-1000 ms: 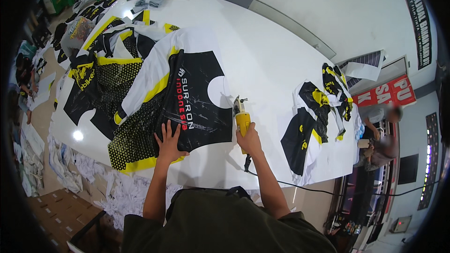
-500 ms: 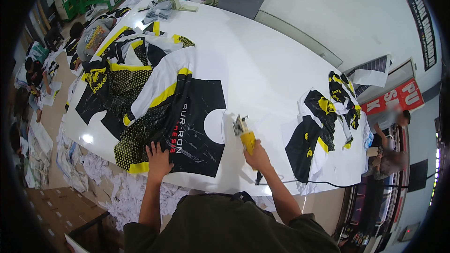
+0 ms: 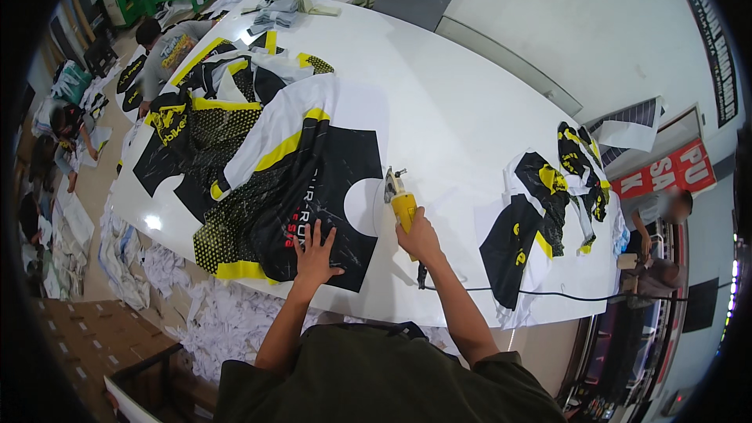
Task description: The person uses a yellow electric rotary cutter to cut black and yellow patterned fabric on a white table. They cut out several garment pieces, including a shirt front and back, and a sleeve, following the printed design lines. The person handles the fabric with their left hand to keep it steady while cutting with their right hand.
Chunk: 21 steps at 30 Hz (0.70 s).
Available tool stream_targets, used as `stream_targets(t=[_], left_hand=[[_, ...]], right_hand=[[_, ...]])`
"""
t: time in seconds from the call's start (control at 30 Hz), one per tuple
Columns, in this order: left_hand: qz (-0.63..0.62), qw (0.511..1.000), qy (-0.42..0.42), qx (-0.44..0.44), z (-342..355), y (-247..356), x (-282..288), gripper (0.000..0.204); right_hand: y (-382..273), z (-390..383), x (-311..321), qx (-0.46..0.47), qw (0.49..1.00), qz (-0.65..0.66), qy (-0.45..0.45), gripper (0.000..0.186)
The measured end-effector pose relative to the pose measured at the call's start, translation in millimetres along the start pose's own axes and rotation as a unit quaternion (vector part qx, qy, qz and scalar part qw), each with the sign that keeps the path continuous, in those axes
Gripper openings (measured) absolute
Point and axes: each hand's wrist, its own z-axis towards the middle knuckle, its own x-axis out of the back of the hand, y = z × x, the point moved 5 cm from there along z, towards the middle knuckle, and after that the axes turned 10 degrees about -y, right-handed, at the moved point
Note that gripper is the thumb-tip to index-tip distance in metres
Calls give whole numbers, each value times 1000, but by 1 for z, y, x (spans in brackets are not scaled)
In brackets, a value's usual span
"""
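Observation:
My left hand lies with spread fingers on a black printed fabric panel, which has a round neck cutout on its right side. My right hand is closed round the yellow body of a corded electric cloth cutter. The cutter's metal head stands just right of the neck cutout. Part of the panel is covered by a heap of black, white and yellow cut fabric pieces. From the cutter a black cable runs off to the right.
Under everything is a big white table. A second pile of fabric pieces lies at its right, and a folded grey stack at its far end. White scraps cover the floor below the near edge. Other people are at left and right.
My left hand has slid to the right across the black panel, closer to the neck cutout. My right hand has moved the cutter slightly forward and left.

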Motion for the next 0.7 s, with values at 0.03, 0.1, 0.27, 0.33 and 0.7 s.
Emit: stream_targets(t=[0.03, 0.1, 0.27, 0.33, 0.7], left_hand=[[-2, 1000, 0, 0, 0, -1, -1, 124], [-8, 1000, 0, -2, 0, 0, -2, 123], [-10, 1000, 8, -6, -2, -5, -8, 126], [-7, 1000, 9, -10, 0, -4, -8, 128], [-16, 1000, -10, 8, -1, -2, -2, 122]], right_hand=[[-2, 5, 1, 1, 1000, 3, -1, 55], [-6, 15, 3, -1, 1000, 4, -3, 56], [-20, 35, 9, -21, 1000, 7, -18, 53], [-20, 46, 12, -15, 1000, 3, -15, 55], [-39, 115, 32, 4, 1000, 7, 0, 61]])
